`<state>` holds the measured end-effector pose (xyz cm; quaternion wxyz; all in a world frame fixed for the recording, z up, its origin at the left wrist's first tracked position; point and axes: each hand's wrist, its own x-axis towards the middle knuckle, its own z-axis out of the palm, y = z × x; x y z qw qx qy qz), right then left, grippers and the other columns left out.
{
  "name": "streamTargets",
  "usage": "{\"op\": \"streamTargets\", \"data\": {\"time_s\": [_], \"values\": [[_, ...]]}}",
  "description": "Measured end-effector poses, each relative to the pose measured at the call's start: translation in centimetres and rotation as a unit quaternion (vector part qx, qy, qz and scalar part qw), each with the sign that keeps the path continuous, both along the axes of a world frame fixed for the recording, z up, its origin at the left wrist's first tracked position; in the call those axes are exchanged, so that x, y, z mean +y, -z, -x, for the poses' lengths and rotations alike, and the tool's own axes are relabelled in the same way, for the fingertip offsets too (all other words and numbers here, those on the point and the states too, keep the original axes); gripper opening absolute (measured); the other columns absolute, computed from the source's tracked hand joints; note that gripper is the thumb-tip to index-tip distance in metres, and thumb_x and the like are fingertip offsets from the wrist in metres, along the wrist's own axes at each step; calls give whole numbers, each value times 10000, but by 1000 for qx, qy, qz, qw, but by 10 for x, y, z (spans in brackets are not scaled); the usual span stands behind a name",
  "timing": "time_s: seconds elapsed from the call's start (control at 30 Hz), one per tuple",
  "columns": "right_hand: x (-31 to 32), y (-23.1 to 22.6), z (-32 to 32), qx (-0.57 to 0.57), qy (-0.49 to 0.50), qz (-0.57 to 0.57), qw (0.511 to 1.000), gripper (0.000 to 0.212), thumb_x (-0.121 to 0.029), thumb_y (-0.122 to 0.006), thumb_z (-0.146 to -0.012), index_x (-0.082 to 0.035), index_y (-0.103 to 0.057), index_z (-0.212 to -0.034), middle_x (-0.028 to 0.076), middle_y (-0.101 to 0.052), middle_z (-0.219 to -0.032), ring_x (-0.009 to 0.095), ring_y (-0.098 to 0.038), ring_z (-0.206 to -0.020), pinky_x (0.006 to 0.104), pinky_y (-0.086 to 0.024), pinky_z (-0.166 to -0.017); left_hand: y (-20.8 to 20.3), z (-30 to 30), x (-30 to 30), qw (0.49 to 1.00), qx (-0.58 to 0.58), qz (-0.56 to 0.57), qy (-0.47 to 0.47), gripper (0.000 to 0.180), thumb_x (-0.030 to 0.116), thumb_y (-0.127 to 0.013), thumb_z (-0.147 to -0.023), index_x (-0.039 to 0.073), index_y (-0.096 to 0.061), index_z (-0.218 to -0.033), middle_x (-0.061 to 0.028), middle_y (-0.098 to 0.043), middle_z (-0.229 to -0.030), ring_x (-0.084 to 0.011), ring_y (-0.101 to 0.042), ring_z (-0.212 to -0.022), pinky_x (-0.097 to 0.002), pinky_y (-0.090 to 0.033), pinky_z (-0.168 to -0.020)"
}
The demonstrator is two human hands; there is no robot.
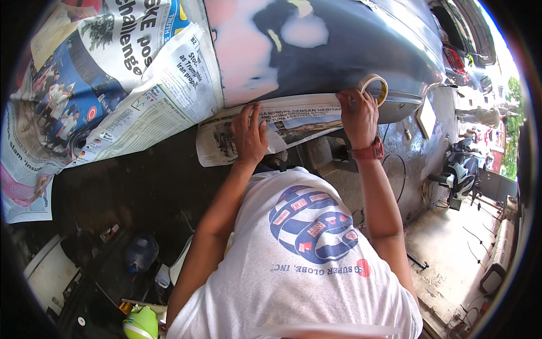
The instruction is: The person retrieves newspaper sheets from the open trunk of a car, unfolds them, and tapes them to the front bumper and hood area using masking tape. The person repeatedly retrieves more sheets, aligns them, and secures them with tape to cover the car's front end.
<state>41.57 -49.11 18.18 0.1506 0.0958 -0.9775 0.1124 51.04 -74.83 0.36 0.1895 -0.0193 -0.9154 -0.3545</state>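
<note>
A strip of newspaper (307,120) runs along the lower edge of a car body panel (350,51), which has dark, pink and grey patches. My left hand (248,134) lies on this strip, fingers stretched toward the panel edge, holding nothing. At the strip's right end, my right hand (359,116) has its fingers bent, the thumb and forefinger at the paper's upper edge. A roll of masking tape (382,93) sits against the outer fingers of that hand and appears held by them; how they grip it is partly hidden.
Larger newspaper sheets (107,85) cover the car's left part and hang down. A motorcycle (460,175) stands at the right, beyond a white board (426,118). A thin black hose (402,175) lies on the floor. A lime-green container (140,322) is at the lower left.
</note>
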Motion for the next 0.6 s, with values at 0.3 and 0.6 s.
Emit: {"op": "streamTargets", "data": {"time_s": [0.3, 0.6], "values": [[5, 6, 4, -17, 12, 10, 1000, 103, -217, -777, -979, -114, -786, -979, 96, -783, -963, 345, -715, -1011, 488, -511, -960, -16, 9, 15, 996, 17, 20, 89, 602, 230, -585, -1104, 198, -477, -1696, -117, -467, -1674, -352, -440, -1557, -594, -303, -1258], [5, 9, 11, -29, 22, 19, 999, 89, -199, -774, -969, -112, -790, -959, 85, -789, -953, 324, -721, -1001, 473, -507, -939, -24, 15, 38, 987, 9, 57, 147, 705, 212, -647, -1080, 390, -420, -1723, -71, -350, -1806, -354, -368, -1627, -605, -264, -1306]]}}
